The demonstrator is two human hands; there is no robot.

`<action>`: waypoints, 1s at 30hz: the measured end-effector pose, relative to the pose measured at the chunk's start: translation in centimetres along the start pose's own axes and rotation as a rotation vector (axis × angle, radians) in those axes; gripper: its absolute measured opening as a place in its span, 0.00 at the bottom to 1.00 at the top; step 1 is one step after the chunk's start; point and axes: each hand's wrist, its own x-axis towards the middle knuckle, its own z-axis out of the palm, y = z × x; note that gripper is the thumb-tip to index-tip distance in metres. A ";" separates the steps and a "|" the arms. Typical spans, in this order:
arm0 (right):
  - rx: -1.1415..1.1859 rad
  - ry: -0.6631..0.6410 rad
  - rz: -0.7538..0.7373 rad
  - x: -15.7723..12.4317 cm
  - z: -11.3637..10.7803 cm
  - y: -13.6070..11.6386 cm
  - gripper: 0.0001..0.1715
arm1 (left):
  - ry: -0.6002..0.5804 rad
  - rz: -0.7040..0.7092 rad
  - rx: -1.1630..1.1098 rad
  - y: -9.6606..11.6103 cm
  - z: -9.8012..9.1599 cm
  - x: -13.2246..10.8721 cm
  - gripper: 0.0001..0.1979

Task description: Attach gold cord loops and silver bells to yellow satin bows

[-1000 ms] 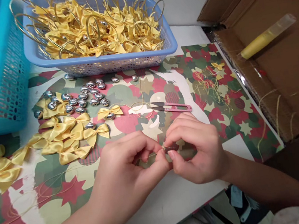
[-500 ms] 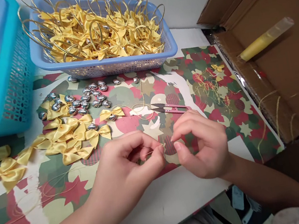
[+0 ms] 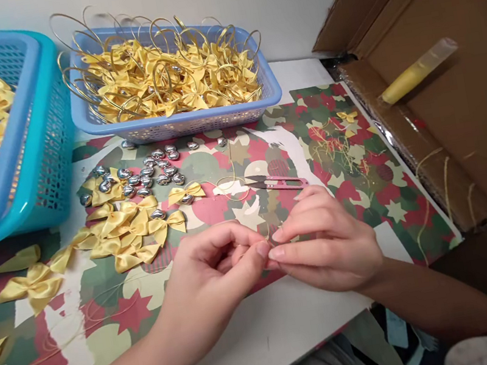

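My left hand pinches a fine gold thread between thumb and forefinger, its other fingers curled. Against those fingertips, my right hand is closed in a pinch at the thread's end. The fingers hide most of the thread there. Beyond the hands lie pink-handled thread snips and a loose loop of gold thread. A yellow ribbon bow with a small shiny silver bell sits to their left. A pile of yellow bows and several silver bells are near it.
At the back stands a blue basket of bows with gold loops. Stacked blue and turquoise baskets take up the left. Thread scraps lie on the right of the patterned paper, beside a cardboard wall with a yellow-filled tube.
My right hand has moved left, and its fingertips now meet those of my left hand at the thread. The view has shifted, showing more of the left baskets.
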 end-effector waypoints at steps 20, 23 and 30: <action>0.030 -0.048 0.059 0.0 -0.9 -0.4 0.06 | -0.007 -0.006 0.023 0.0 0.0 -0.2 0.11; 0.027 -0.050 0.070 0.0 -0.9 -0.4 0.05 | -0.015 0.010 -0.027 -0.2 -0.2 -0.3 0.11; 0.004 -0.044 0.067 0.1 -0.8 -0.2 0.04 | -0.027 0.020 -0.162 -0.9 -0.3 -0.2 0.15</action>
